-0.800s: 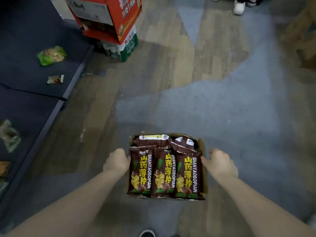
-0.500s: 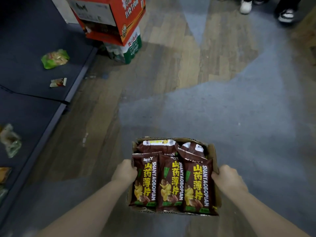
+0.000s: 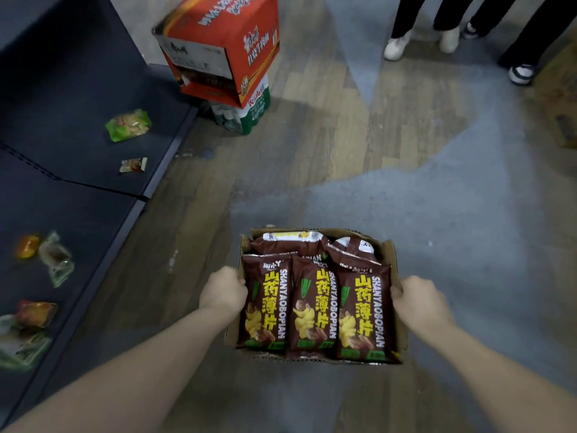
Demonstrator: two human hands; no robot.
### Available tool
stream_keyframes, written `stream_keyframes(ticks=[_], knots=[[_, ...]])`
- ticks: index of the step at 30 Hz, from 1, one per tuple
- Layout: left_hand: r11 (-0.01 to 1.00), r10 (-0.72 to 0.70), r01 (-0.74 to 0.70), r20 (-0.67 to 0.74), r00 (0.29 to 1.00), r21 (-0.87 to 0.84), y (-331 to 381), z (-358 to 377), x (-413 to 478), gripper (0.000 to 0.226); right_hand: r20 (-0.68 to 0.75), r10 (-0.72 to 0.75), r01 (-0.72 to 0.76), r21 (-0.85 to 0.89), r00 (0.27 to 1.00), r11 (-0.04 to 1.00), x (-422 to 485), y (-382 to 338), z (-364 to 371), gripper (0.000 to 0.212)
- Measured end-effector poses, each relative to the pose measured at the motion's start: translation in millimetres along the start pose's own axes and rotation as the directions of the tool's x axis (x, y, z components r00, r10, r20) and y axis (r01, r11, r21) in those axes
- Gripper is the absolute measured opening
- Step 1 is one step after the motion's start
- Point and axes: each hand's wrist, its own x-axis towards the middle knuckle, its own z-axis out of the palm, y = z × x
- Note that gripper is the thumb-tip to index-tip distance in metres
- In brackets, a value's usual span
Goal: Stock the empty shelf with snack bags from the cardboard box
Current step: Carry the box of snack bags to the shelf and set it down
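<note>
Head view looks down at a cardboard box (image 3: 388,251) full of brown snack bags (image 3: 315,310). The bags lie flat and packed close, three in a row at the near end and more tucked behind, so I think none will slip out when the box is carried.

The shelf (image 3: 78,89) is off to the left, low and dark, well apart from the box. Only a few small packets (image 3: 128,125) lie on it. I think the person holds the box by its two sides to keep it level on the way to the shelf.

Both arms reach out and down, with the box between them. The left hand (image 3: 223,290) grips the left wall and the right hand (image 3: 418,303) grips the right wall, fingers curled over the rims. The hands are apart. I cannot tell if the box rests on the floor or is lifted.
</note>
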Motion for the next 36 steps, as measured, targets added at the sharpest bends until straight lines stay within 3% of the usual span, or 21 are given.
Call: stream_keyframes(ticks=[13, 21, 36], knots=[[0.994, 0.074, -0.091, -0.248, 0.966, -0.058, 69, -253, -76, 0.023, -0.191, -0.117, 0.123, 0.017, 0.975, 0.992, -74, -116, -239, 0.033], [0.99, 0.065, -0.106, -0.375, 0.925, -0.089, 107, -393, -116, 0.019, -0.313, -0.244, 0.259, 0.007, 0.918, 0.966, -106, -188, -375, 0.022], [0.982, -0.043, -0.034, -0.398, 0.916, -0.185, 172, -492, -86, 0.026, -0.287, -0.389, 0.396, -0.035, 0.875, 0.917, -31, -265, -481, 0.024]])
